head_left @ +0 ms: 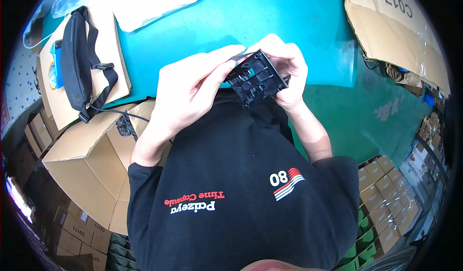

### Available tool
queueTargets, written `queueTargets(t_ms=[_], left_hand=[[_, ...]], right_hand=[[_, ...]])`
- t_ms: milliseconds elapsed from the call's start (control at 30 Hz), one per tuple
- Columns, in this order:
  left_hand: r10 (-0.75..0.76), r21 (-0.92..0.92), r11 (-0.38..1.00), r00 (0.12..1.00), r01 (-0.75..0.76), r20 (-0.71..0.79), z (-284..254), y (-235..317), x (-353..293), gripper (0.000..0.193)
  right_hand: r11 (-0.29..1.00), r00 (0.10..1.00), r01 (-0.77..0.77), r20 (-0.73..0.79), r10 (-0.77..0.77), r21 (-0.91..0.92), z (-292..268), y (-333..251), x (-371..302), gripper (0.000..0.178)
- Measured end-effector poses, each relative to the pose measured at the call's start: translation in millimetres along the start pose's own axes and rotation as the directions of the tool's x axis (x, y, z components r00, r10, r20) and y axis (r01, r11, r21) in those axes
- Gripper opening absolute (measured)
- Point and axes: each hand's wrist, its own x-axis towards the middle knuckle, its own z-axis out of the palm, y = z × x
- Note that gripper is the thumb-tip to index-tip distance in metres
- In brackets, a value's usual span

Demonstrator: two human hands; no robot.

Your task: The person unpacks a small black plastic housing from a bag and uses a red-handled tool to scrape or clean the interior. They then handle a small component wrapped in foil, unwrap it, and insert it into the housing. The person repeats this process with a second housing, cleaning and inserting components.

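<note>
Hands [193,83] [289,66] closed on black housing [258,80]

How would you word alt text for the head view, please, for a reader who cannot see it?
A person's left hand and right hand hold a black plastic part near the edge of a turquoise tabletop. On the left, a black belt bag lies on a cardboard sheet, with an open box nearer the person.

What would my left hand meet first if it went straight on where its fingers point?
The black plastic part, right at your left hand's fingertips; behind it, probably your right hand, though depth is unclear here.
</note>
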Motion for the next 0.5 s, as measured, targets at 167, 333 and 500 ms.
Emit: queueTargets(t_ms=[167, 333, 500], left_hand=[[0.073, 0.074, 0.995, 0.997, -0.072, -0.005, 2.3, -4.7, -0.1, 0.026], [0.073, 0.089, 0.993, 0.997, -0.074, 0.014, 2.5, -3.1, 0.3, 0.026], [0.130, 0.106, 0.986, 0.991, -0.131, 0.015, 1.1, -3.8, 1.1, 0.026]], right_hand=[[0.998, 1.000, -0.019, -0.009, 0.020, 0.052, 2.4, -1.6, -0.1, 0.091], [0.997, 0.999, -0.032, -0.008, 0.033, 0.067, 2.0, -2.1, -0.8, 0.090], [0.998, 0.999, -0.047, -0.012, 0.047, 0.037, 0.1, -2.4, -2.9, 0.089]])
